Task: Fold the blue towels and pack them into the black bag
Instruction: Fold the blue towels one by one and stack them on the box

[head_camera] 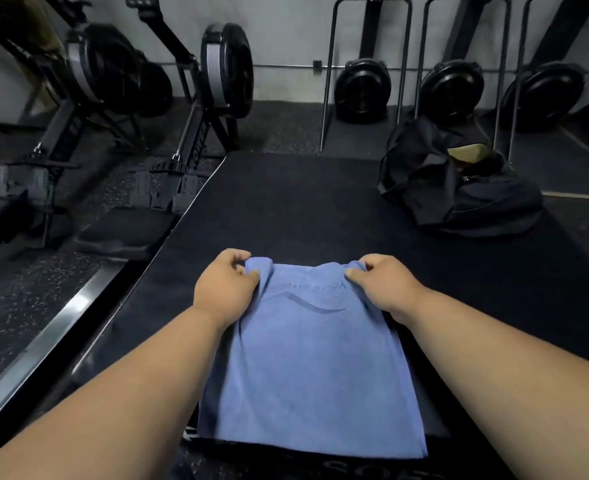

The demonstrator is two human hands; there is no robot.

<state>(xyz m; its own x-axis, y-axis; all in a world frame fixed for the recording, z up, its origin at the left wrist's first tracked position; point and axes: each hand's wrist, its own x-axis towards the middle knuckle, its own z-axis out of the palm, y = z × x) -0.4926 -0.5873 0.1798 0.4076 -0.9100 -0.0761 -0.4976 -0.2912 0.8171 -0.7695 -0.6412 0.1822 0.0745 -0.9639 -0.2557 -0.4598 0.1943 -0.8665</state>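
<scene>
A blue towel lies spread on a black padded platform right in front of me, a faint logo showing near its far edge. My left hand pinches the towel's far left corner. My right hand pinches the far right corner. Both corners are lifted slightly off the surface. The black bag sits slumped on the platform's far right, its mouth open with something olive-coloured showing inside.
Two rowing machines stand on the speckled floor to the left. Several black fan-wheel machines in metal frames line the back wall. The platform's left edge runs diagonally beside a shiny metal rail.
</scene>
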